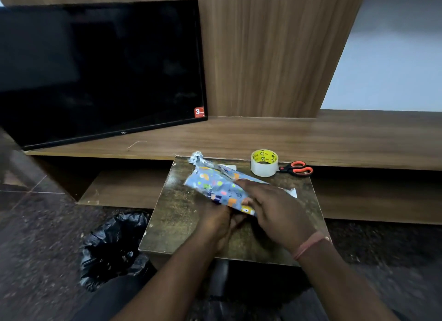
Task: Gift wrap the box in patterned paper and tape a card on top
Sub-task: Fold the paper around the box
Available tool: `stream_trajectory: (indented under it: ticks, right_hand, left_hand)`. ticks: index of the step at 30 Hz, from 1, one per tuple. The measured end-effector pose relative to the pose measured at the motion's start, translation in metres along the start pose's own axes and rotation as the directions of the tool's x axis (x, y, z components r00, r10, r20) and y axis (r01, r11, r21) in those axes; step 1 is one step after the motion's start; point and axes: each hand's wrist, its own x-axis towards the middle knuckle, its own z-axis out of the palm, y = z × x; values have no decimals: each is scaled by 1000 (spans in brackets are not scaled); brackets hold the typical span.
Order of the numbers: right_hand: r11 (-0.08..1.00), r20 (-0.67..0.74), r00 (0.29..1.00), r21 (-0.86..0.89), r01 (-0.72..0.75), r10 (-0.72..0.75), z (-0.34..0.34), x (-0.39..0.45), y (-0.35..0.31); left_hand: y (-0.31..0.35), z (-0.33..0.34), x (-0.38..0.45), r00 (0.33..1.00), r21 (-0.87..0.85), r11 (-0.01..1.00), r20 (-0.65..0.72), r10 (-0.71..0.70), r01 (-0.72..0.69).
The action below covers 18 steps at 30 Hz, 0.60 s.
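Left hand [216, 221] sits nearest, under the near edge of the box [220, 189], fingers curled up round the paper [210, 183] there; likely pinching a flap so it stays tight, though the fingertips are hidden. Right hand [275, 208] lies flat on top of the box, fingers straight, pressing down, probably to keep the wrap from springing open and the box from sliding. Box is between both hands on the small table [172, 215], already covered in blue patterned paper. Its far-left end past the left hand is bunched and twisted, silver underside showing, so that end isn't folded neatly yet. A white corner pokes out just right of the right hand; can't tell if it's the card or paper backing. Beyond the right hand: tape [264, 163], and scissors [297, 169] touching it, both within reach for sealing. Table top is dark and scuffed. Black bag [112, 249] on the floor left of the left arm. Farther back, a wooden shelf [334, 139], a dark TV [100, 69], wood panel wall.
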Motion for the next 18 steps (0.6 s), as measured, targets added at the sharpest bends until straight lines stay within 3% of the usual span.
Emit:
stream_trajectory:
  ticks: [2,4,5,7,8,9,10,12,14,16,17,18]
  right_hand:
    - [995,35,999,-96,13,-10,6,-2,-1]
    - [983,142,989,-182,-14,40,15,-4,2]
    - [962,213,975,-273,2,59,21,-6,5]
    - [905,338,933,-424,33,125,33,-10,9]
    - [897,362,920,-442,26,152,36,-10,7]
    - [896,371,912,-444,9,174,36,-10,4]
    - [897,383,904,-443,-3,192,35,-9,2]
    - [895,358,904,-443,-56,234,33,-9,0]
    - [908,299,910,-388,-160,289,34,-11,6]
    - [928,300,896,-284,-243,326,34,-13,14]
    - [932,315,887,-248,-265,336,32,-14,16]
    - [934,327,881,-218,-282,342,29,-13,17]
  left_hand:
    - [-4,-2,-6,992,56,991,18,-124,123]
    - [-5,-5,-15,942,274,912,58,-331,304]
    - [-3,-8,-19,887,489,794,82,-454,361]
    - [7,-11,-29,732,820,455,65,-678,348]
    - [15,-10,-34,680,883,352,54,-731,309]
    - [24,-9,-37,670,914,314,66,-740,256]
    - [34,-9,-39,700,927,317,93,-708,198]
    - [49,-14,-37,824,927,362,131,-551,95]
    - [57,-21,-27,953,899,436,103,-283,32]
    - [59,-27,-13,995,873,477,96,34,-101]
    - [58,-27,-8,980,886,425,133,147,-184]
    - [55,-25,-7,962,928,286,186,199,-239]
